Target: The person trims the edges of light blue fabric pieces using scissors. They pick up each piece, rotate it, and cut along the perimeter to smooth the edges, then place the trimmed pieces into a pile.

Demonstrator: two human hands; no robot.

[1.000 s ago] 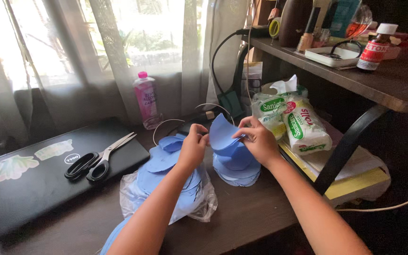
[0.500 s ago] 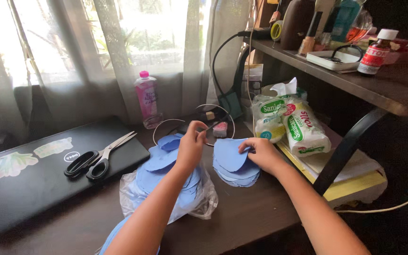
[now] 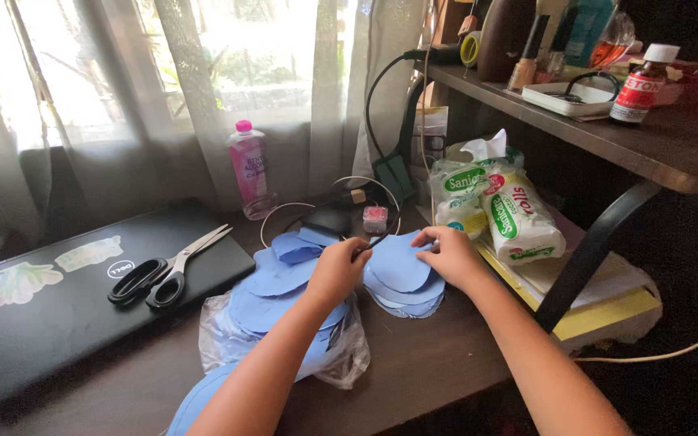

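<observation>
Two heaps of blue cut-out paper shapes lie on a dark wooden desk (image 3: 438,363). The left heap (image 3: 272,295) rests on a clear plastic bag (image 3: 220,335). The right stack (image 3: 401,274) is smaller and neater. My right hand (image 3: 448,254) lies flat on the top sheet of the right stack, fingers spread. My left hand (image 3: 337,270) hovers over the inner edge of the left heap, fingers curled, pinching a thin dark wire (image 3: 373,241). A thin wire ring (image 3: 369,202) stands just behind both hands.
Black-handled scissors (image 3: 163,274) lie on a closed black laptop (image 3: 66,315) at the left. A pink-capped bottle (image 3: 250,169) stands by the curtain. Tissue packs (image 3: 498,206) sit at the right under a cluttered shelf (image 3: 607,129) with a slanted black brace (image 3: 595,242).
My right hand lowered the blue sheet it held up and pressed it flat onto the right stack. My left hand dropped from the wire ring toward the left heap.
</observation>
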